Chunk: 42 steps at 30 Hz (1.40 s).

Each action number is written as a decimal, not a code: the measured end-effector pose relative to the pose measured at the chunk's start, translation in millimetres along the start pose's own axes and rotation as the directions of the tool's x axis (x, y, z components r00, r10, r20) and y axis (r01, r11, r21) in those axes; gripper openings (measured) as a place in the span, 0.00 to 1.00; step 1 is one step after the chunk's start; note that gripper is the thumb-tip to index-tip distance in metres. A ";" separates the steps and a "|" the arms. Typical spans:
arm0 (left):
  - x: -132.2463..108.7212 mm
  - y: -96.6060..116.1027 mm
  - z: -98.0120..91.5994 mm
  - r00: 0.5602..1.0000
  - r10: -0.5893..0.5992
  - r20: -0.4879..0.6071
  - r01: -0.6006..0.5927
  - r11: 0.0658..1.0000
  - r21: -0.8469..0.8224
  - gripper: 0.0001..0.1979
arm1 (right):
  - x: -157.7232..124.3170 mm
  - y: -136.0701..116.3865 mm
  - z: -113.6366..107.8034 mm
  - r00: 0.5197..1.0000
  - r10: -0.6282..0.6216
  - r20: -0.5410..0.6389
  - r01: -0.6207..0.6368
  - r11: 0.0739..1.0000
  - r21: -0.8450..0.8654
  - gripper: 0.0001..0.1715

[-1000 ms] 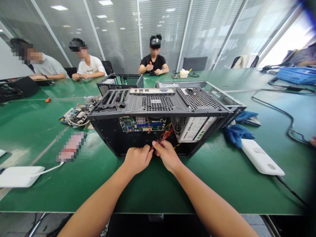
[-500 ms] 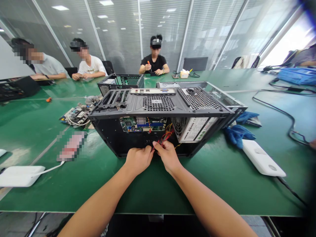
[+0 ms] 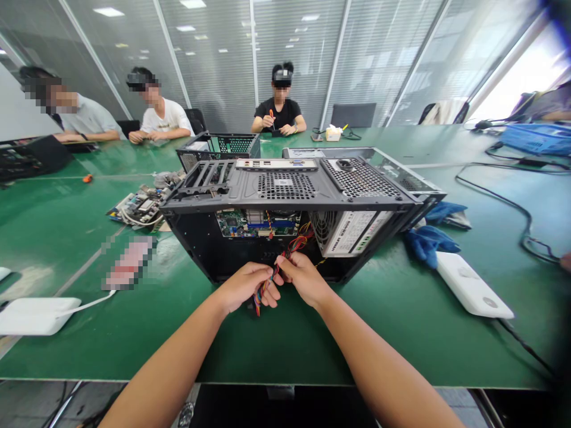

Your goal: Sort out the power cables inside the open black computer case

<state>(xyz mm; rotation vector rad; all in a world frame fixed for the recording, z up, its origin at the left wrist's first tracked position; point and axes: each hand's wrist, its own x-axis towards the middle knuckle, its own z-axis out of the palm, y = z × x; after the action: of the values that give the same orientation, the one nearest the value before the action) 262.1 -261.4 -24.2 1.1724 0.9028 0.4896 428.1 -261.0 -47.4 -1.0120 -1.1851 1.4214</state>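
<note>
A bundle of multicoloured power cables (image 3: 257, 300) runs out of a black computer case (image 3: 191, 244) standing in front of me. My left hand (image 3: 250, 285) is closed round the bundle, and its loose end hangs below the fingers. Closer to the case, my right hand (image 3: 303, 276) pinches the same bundle between thumb and fingers. Inside the open side of the case sit a green motherboard (image 3: 234, 224) and, at the right, a power supply (image 3: 357, 233) with a white label. The cables lead back toward that power supply.
Left of the case lie loose circuit boards (image 3: 143, 205), a phone (image 3: 131, 261) and a white power bank (image 3: 38, 316). Blue gloves (image 3: 430, 242) and another white power bank (image 3: 475, 285) lie right. More open cases (image 3: 232, 145) stand behind. Several people sit across the green table (image 3: 285, 351).
My left hand has drawn the cable bundle out toward me and to the left, so its end now shows below the fingers. My right hand stays near the same place.
</note>
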 end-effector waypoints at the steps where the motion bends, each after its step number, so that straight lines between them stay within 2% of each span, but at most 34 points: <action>1: -0.2 0.1 -1.6 0.998 -0.029 0.048 0.034 0.994 -0.100 0.20 | 0.2 -0.1 -1.3 1.000 0.014 0.004 -0.014 1.000 0.018 0.26; 4: 0.4 -2.2 -4.9 0.986 -0.061 0.155 0.104 0.952 -0.288 0.18 | 0.4 -1.1 -4.4 0.995 0.078 0.058 -0.082 0.994 0.069 0.27; 9: 6.2 -8.8 -3.7 0.977 -0.075 0.200 0.149 0.909 -0.390 0.16 | 0.2 -2.6 -7.4 0.980 0.098 0.175 -0.125 0.981 0.149 0.28; 15: 11.3 -10.5 -2.2 0.992 -0.049 0.117 0.074 0.972 -0.223 0.23 | 0.6 -0.5 -6.6 0.989 0.083 0.126 -0.102 0.983 0.151 0.27; 20: 11.2 -8.8 0.2 0.999 0.014 0.041 -0.010 0.995 -0.104 0.22 | 0.0 -1.1 -3.9 0.997 0.040 0.069 -0.049 0.989 0.138 0.27; 22: 12.1 -10.4 0.7 0.998 -0.002 0.059 0.009 0.992 -0.125 0.23 | -0.1 -1.4 -4.0 0.994 0.041 0.106 -0.058 0.984 0.166 0.26; 25: 13.4 -13.3 1.4 0.988 -0.022 0.151 0.056 0.972 -0.227 0.22 | 0.2 -1.5 -6.1 0.980 0.061 0.189 -0.099 0.975 0.197 0.26; 29: 9.8 -11.2 5.2 0.964 0.039 0.262 0.055 0.937 -0.345 0.17 | 0.5 -2.0 -10.0 0.975 0.063 0.212 -0.104 0.977 0.188 0.25; 31: 7.0 -8.4 8.1 0.955 0.036 0.295 0.073 0.934 -0.350 0.20 | 0.2 -2.6 -11.2 0.972 0.047 0.230 -0.091 0.979 0.185 0.24; 33: 5.6 -6.3 10.7 0.953 0.022 0.302 0.090 0.932 -0.350 0.22 | -0.3 -3.5 -11.3 0.964 0.039 0.264 -0.092 0.977 0.191 0.24; 36: 7.2 -6.1 12.7 0.953 0.053 0.298 0.066 0.925 -0.373 0.20 | -0.6 -4.8 -10.3 0.957 0.045 0.286 -0.104 0.975 0.195 0.25; 39: 10.8 -9.0 13.3 0.957 0.096 0.274 0.002 0.941 -0.338 0.20 | -0.2 -4.9 -8.9 0.972 0.055 0.230 -0.096 0.981 0.171 0.25; 42: 12.6 -12.7 13.7 0.974 0.116 0.193 -0.071 0.972 -0.223 0.22 | 0.8 -3.5 -8.0 0.991 0.039 0.131 -0.055 0.992 0.117 0.25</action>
<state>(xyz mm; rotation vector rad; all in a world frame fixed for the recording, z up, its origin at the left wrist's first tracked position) 278.9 -264.2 -38.8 1.0485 0.6024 0.5194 436.3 -258.8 -45.4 -0.8808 -1.1595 1.5956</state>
